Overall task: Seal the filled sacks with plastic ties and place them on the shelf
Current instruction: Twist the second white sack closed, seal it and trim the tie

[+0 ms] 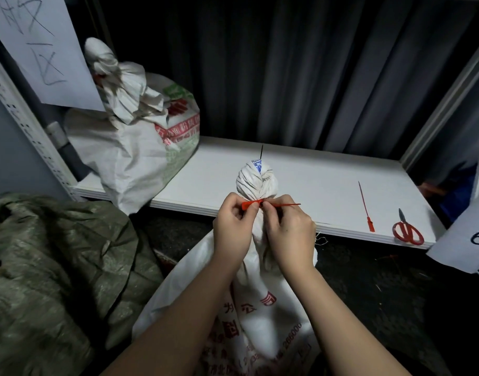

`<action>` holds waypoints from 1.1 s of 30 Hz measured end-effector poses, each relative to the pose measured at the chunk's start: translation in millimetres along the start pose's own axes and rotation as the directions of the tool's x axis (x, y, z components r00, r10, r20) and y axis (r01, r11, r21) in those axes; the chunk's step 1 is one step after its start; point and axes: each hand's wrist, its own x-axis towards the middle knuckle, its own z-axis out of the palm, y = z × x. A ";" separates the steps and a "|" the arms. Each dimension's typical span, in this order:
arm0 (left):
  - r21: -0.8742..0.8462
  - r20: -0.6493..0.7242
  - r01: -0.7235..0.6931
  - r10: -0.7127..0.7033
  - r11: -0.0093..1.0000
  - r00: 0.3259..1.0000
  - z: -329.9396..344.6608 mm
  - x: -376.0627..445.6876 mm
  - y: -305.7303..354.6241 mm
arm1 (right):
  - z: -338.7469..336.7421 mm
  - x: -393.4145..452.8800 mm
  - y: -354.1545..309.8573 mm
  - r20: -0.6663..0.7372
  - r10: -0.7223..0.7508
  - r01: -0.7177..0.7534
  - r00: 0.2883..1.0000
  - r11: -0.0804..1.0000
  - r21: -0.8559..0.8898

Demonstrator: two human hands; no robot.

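A white woven sack (262, 308) with red print stands on the floor in front of me, its neck twisted into a bunch (256, 180). A red plastic tie (281, 204) wraps around that neck. My left hand (233, 226) pinches the tie's flat head end. My right hand (290, 229) pinches the tie just right of the neck, and the thin tail sticks out to the right. On the white shelf (314, 180) a second sack (130, 137), tied at its neck, stands at the far left.
A spare red tie (366, 210) and red-handled scissors (408, 230) lie on the shelf's right front. A green woven sack (56, 280) slumps on the floor at left. Paper signs hang at upper left (40, 50) and right (466, 237). A dark curtain backs the shelf.
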 end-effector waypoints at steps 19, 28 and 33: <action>-0.148 0.001 0.116 -0.117 0.982 0.993 0.4 2.7 3.8 | -2.6 -0.2 -1.8 0.022 0.040 -0.042 0.999 0.995 0.086; 0.434 -0.110 -0.232 0.307 0.870 0.946 4.8 -9.4 22.1 | -2.4 6.5 4.1 0.095 0.247 -0.265 0.964 0.893 0.364; 0.500 -0.031 -0.182 0.228 0.847 0.973 -6.7 -3.5 34.2 | -0.9 6.0 10.4 0.114 0.063 -0.082 0.991 0.981 0.175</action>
